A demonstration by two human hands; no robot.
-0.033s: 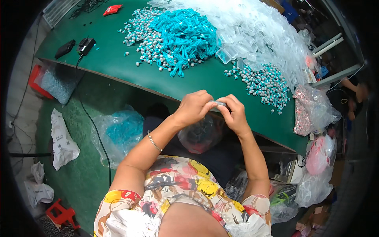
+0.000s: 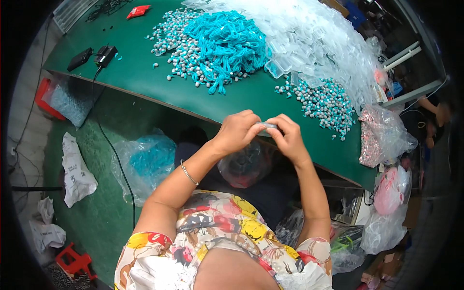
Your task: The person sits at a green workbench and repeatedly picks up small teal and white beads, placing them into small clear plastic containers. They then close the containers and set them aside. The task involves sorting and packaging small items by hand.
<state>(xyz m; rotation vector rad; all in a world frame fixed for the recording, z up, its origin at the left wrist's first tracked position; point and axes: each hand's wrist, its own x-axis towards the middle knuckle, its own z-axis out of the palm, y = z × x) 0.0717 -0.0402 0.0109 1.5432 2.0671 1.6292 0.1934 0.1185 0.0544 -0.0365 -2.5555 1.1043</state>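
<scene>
At the table's near edge, my left hand (image 2: 235,133) and my right hand (image 2: 289,137) meet, fingers and thumbs closed on a small clear greyish plastic piece (image 2: 268,125). Most of it is hidden by the fingers, so its exact shape cannot be made out. Beyond my left hand lies a heap of turquoise cord loops (image 2: 229,41), with small grey-and-turquoise plugs (image 2: 181,55) around it. More such plugs (image 2: 325,104) are spread beyond my right hand. Clear plastic boxes (image 2: 309,43) form a large pile at the back right.
The green table (image 2: 145,79) carries a black device with a cable (image 2: 105,56) and a red packet (image 2: 138,12). A bag of pinkish pieces (image 2: 374,137) hangs at its right end. Below are a bag of turquoise material (image 2: 152,157), a white sack (image 2: 76,171) and a red stool (image 2: 75,261).
My right hand has shifted very slightly at the plastic piece. My left hand and the heaps look the same.
</scene>
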